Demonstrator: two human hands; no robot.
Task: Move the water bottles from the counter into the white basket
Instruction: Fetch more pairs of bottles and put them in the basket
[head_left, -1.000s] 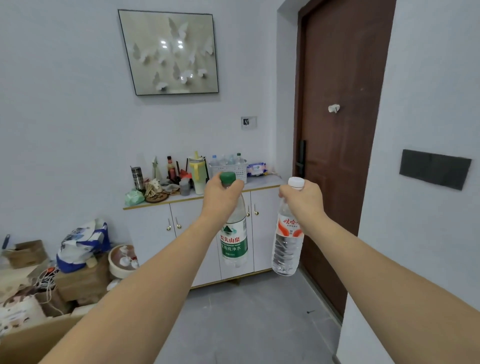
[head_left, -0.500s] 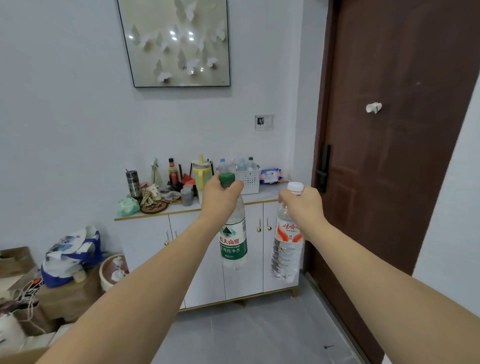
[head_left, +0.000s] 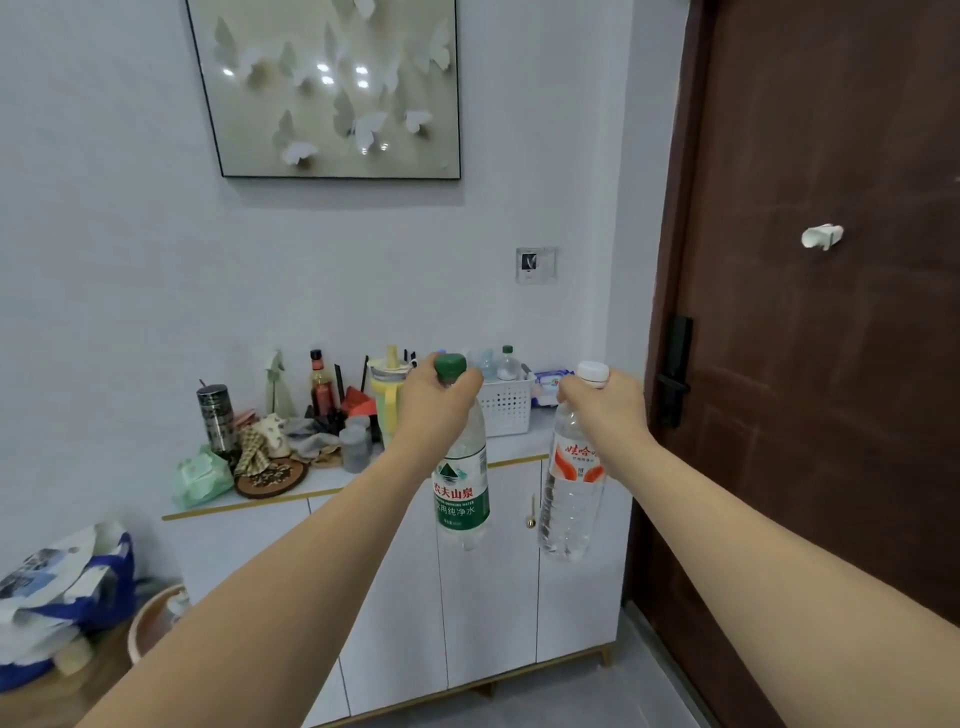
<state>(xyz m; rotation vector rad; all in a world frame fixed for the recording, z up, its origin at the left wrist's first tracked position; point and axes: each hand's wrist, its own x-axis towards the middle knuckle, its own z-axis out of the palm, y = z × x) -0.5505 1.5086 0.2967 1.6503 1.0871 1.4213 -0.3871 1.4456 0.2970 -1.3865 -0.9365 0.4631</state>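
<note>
Green-label btl (head_left: 462, 493): 农夫山泉 (red-label btl (head_left: 573, 467): 娃哈哈).

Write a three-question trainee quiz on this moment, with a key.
1. True or false: the left hand grips the green-capped bottle by its neck.
2. Which cap does the bottle in the right hand have? A) white B) blue C) red
3. Fill in: the white basket stands on the ____.

Key: 1 true; 2 A; 3 counter.
</note>
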